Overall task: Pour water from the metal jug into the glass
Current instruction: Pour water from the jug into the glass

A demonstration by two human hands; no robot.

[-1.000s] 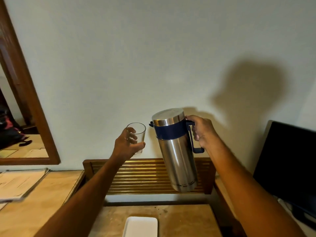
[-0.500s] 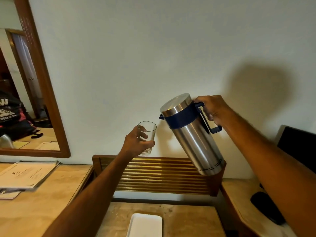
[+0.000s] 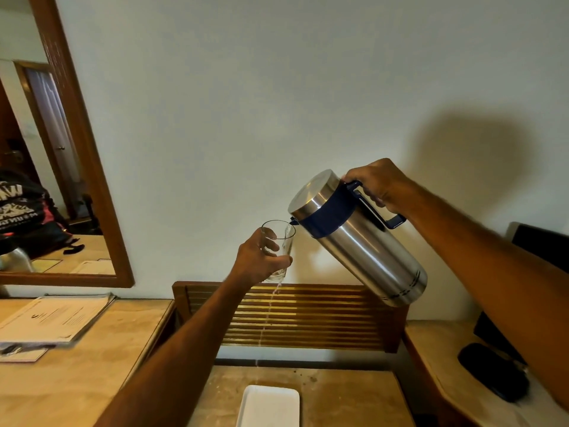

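Metal jug (image 3: 363,238) was held in the air, tilted w/ lid end down-left and base up-right; dark blue spout (image 3: 294,222) sat at the rim of the glass (image 3: 278,241); right hand (image 3: 380,188) was wrapped tight round the blue handle (image 3: 377,212), fingers curled through it. Left hand (image 3: 260,261) was clamped round the glass, thumb on near side, fingers on far side; glass was roughly upright, above the slatted wooden rack (image 3: 308,318) at the wall. Thin stream of water (image 3: 269,309) fell from below the glass base, past the rack, toward the worktop (image 3: 338,392); water level inside glass could not be told. White rectangular tray (image 3: 268,406) lay on the worktop beneath, approx. under the hands; whether the stream landed on it could not be told. Left side: papers (image 3: 52,315) lay on an adjoining worktop section below a wood-framed mirror (image 3: 92,180); right side: dark pouch-like item (image 3: 492,371) lay on another section, beside a dark screen (image 3: 542,245), partly hidden by right forearm. Jug cast a shadow on the pale wall (image 3: 277,87) behind.
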